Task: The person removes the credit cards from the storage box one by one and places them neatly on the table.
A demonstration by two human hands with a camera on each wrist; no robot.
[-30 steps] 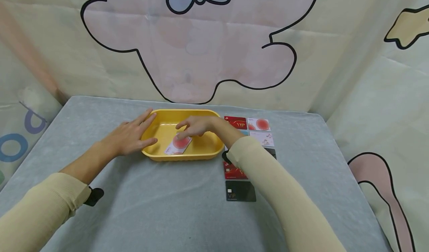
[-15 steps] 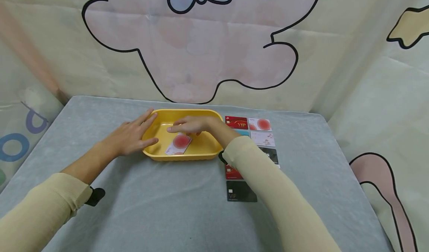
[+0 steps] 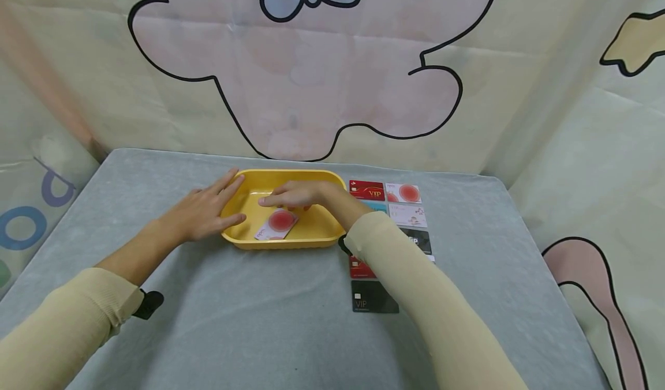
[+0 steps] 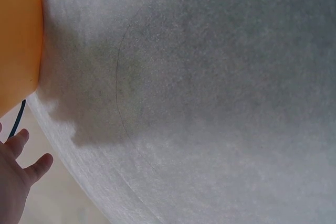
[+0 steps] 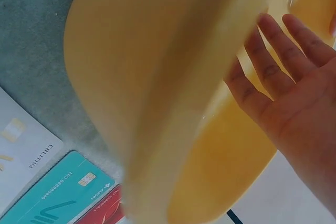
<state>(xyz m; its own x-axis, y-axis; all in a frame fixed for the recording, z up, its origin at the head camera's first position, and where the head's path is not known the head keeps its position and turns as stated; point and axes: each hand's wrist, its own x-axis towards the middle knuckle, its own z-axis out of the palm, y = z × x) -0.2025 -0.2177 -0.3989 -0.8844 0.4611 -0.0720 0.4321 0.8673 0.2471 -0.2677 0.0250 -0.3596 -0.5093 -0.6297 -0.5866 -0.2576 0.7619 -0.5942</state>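
A yellow plastic tray [image 3: 317,224] stands near the back of the table. Inside it lies a white card with a red round print [image 3: 280,221], slanted near the front wall. My left hand [image 3: 208,210] is spread at the tray's left end, its fingertips and thumb at the rim. Over the inside of the tray my right hand [image 3: 298,195] reaches in from the right, just behind the card. In the right wrist view the fingers of that hand [image 5: 286,72] look extended and hold nothing visible; whether they touch the tray is unclear.
Right of the tray several cards lie in rows on the grey cloth, among them a red VIP card [image 3: 367,190], a white floral card [image 3: 408,215] and a black VIP card [image 3: 374,296]. My right forearm hides some. Printed cloth [image 3: 312,78] hangs behind the table.
My right hand's index finger has come off the card in the tray and moved slightly left and back, straightening. The card's red print shows more fully. My left hand stays put.
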